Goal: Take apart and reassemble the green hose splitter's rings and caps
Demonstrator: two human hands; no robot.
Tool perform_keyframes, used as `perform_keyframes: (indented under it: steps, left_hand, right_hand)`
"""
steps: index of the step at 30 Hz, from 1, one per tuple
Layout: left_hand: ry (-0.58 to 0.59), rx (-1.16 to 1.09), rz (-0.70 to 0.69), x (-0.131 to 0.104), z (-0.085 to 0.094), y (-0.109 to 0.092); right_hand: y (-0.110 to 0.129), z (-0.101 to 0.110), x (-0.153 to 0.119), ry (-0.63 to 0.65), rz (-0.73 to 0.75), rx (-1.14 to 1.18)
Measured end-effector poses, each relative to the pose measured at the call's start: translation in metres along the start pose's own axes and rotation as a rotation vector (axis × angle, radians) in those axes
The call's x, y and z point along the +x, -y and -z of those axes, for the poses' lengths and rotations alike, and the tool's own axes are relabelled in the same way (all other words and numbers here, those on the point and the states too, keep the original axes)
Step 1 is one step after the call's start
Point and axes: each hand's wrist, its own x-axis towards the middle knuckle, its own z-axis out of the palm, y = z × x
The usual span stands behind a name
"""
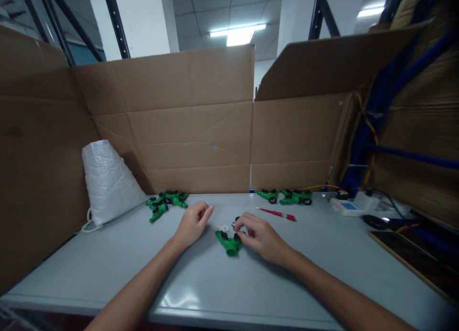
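A green Y-shaped hose splitter (230, 246) with black levers lies on the grey table in front of me. Just behind it are a white ring (225, 228) and a few small black and white pieces, partly hidden by fingers. My right hand (261, 237) is bent over the splitter's right side, thumb and forefinger pinched together. Whatever sits between those fingertips is too small to make out. To the left of the splitter, my left hand (192, 224) rests near the table with its fingers curled in, apart from the parts, and no object shows in it.
More green splitters (167, 202) lie in a pile at the back left, others (296, 197) at the back right. A red screwdriver (278, 213) lies nearer. A white foam bag (109, 185) leans left; a power strip (353, 204) stands right. Cardboard walls (193, 130) enclose the table.
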Motion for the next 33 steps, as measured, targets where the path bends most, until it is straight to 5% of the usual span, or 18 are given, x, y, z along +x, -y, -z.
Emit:
perform_keyframes:
  steps: [33]
  left_hand:
    - [0.035,0.039,-0.038,0.0002,0.0044,-0.0059]
  right_hand:
    - [0.0002,-0.0002,0.0001,-0.002,-0.026,0.028]
